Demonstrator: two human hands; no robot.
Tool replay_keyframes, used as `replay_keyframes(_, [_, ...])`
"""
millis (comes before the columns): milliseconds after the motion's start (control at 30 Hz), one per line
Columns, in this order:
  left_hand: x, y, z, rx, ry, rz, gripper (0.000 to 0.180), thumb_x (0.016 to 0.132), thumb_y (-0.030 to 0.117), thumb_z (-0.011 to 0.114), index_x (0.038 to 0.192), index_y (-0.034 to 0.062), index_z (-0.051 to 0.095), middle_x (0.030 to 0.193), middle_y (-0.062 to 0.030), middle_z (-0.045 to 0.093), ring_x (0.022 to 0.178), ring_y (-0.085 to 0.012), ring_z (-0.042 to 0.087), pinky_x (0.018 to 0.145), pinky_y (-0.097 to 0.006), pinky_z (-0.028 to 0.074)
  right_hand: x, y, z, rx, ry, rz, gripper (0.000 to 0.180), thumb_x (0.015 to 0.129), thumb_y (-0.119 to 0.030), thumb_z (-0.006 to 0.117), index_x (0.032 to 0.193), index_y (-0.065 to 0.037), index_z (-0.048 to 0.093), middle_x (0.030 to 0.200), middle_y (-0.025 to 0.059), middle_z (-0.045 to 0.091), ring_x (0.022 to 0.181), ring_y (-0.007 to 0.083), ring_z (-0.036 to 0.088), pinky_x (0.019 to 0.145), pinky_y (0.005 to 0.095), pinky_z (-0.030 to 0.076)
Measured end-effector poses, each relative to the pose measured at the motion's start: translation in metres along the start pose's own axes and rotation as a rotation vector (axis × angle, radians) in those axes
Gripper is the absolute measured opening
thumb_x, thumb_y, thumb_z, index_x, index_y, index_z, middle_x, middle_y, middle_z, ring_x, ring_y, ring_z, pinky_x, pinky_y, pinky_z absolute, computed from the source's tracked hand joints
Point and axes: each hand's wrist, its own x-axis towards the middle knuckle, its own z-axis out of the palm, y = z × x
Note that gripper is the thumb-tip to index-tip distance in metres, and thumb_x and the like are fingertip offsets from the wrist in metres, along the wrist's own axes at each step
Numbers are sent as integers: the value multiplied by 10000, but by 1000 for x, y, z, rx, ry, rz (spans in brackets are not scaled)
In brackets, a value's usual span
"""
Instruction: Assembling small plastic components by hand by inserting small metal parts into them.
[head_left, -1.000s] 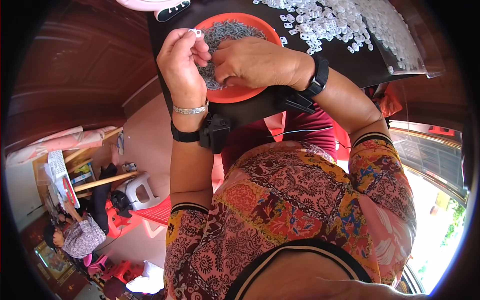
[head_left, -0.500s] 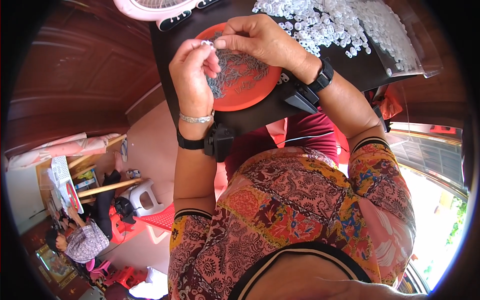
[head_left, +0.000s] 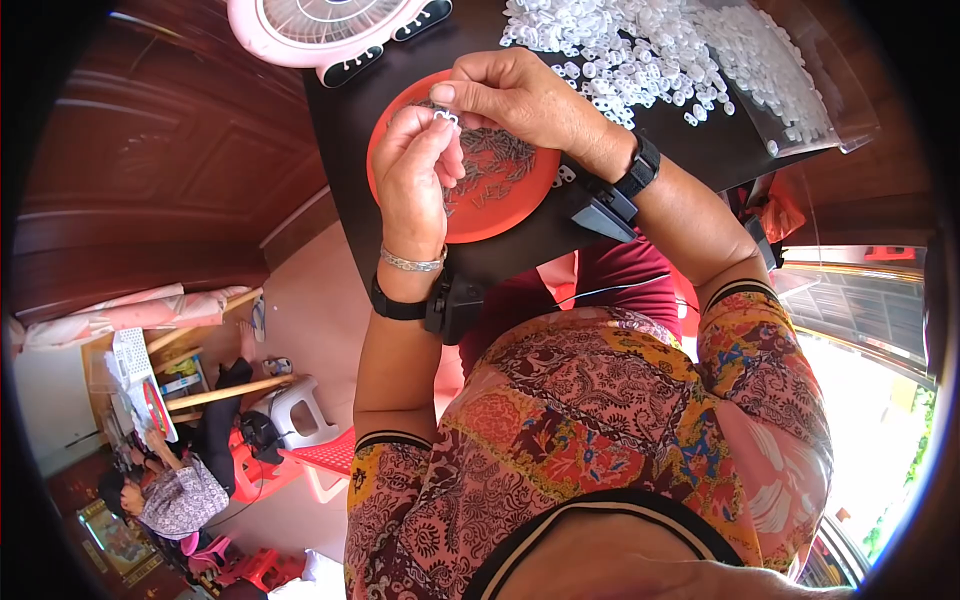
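Between the thumb and fingers of my left hand (head_left: 412, 185) is a small white plastic piece (head_left: 447, 118) with two round openings. My right hand (head_left: 530, 105) bends over it from the right, thumb and forefinger pinched together just above the piece. Whatever lies in that pinch is too small or hidden to make out. Both hands are above a round red-orange plate (head_left: 505, 222), which holds many thin grey metal screws or pins (head_left: 490, 155). A large heap of similar white plastic pieces (head_left: 640, 65) spreads over the table at the far right.
The dark table (head_left: 345, 130) carries a pink fan (head_left: 330, 25) at its far left. A clear plastic sheet or tray (head_left: 845, 140) lies under the heap's right side. Left and behind, another person (head_left: 190, 495) sits near a red plastic chair (head_left: 255, 465).
The whole view has shifted, so the table sits lower in it. My left hand has moved right across the plate with the white piece, which is now under my right thumb.
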Motion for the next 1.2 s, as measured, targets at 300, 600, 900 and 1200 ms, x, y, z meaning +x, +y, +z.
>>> replay_keyframes(300, [-1,1,1,29,9,9,134,876,106,529,756,48,544,639,9,517,527,-37,440,469,-173,314,-1,-4,0,9,-14,11,330,923,-306,592,733,-36,590,605,-47,492,576,36,415,517,211,351])
replay_keyframes(600, [0,-2,0,39,-12,12,130,871,99,527,756,40,538,635,6,498,521,-42,431,464,-176,323,-1,2,0,-129,-3,-14,312,916,-280,607,743,-21,593,612,-54,483,600,33,408,533,218,367])
replay_keyframes(900, [-3,-5,4,45,15,29,97,866,83,527,811,12,562,642,10,481,526,-49,425,462,-180,341,-7,-5,4,-371,46,-161,298,915,-269,607,759,-15,595,587,-12,478,593,42,412,533,243,390])
replay_keyframes(1200, [3,-4,-2,-17,24,29,101,864,98,529,807,23,566,620,-18,533,475,-71,452,436,-187,330,-3,-13,-11,-406,-9,-31,462,898,-460,574,809,-9,621,623,4,522,610,64,473,553,245,412])
